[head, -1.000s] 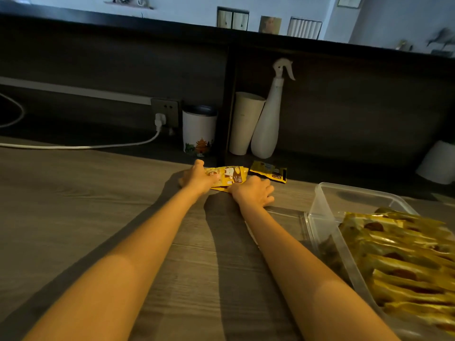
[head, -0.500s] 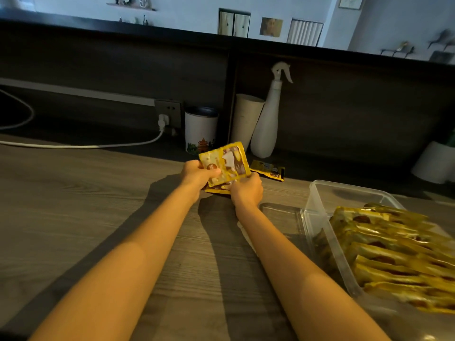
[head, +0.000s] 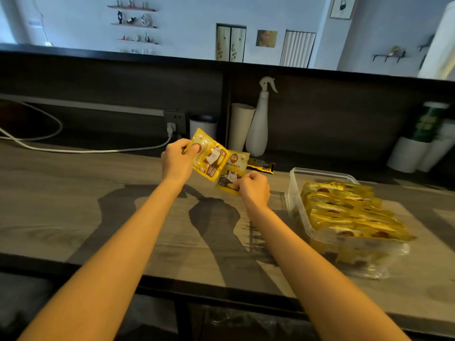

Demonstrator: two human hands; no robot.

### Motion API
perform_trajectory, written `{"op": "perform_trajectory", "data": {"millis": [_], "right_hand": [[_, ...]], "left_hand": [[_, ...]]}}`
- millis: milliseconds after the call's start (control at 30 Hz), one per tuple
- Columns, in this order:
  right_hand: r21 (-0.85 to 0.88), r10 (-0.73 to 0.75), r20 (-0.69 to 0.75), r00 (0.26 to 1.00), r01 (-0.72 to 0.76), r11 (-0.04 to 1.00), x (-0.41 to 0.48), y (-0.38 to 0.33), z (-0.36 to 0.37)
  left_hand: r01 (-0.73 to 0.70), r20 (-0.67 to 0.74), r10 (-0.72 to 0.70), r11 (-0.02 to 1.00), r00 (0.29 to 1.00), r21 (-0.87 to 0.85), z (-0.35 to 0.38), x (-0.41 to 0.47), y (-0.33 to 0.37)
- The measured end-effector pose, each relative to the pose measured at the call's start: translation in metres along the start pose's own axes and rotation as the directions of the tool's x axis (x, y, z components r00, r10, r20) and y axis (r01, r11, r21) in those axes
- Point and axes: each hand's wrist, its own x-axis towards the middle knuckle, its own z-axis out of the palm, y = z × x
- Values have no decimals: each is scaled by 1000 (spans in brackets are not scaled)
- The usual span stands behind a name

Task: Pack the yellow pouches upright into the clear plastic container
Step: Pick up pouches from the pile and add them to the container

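My left hand (head: 177,161) grips one yellow pouch (head: 209,153) by its upper left corner and holds it tilted above the table. My right hand (head: 254,188) pinches the lower edge of a second yellow pouch (head: 232,172), which stands just behind and to the right of the first. A third pouch (head: 261,165) lies flat on the table behind my right hand. To the right stands the clear plastic container (head: 322,174), with several yellow pouches (head: 349,212) packed upright in a row; its far end is free.
Against the dark back panel stand a white spray bottle (head: 259,129), a beige cup (head: 240,125) and a white mug (head: 203,125). A white cable (head: 98,150) runs from the wall socket across the table's left. White and green containers (head: 423,143) stand far right.
Both hands lifted pouches off the table and drew them nearer. The single raised pouch has become two, one in each hand. The camera view has tilted upward.
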Motion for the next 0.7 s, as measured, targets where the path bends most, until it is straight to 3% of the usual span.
{"op": "perform_trajectory", "data": {"millis": [167,300,433,700], "right_hand": [[-72,-76,17,997,77,994,-24,3,-20],[-150,-141,40,989,145,978,-41,10,-34],[-252,-129,124,984,157,955,-54,21,-39],[-360,-163,191,968,224,906,-54,16,-46]], "left_hand": [[-74,48,67,980,997,182,-12,-26,23],[-135,224,61,934,973,332,-17,-47,29],[-180,436,-37,877,899,446,-16,-64,26],[-151,392,-31,892,919,425,-8,-76,17]]}}
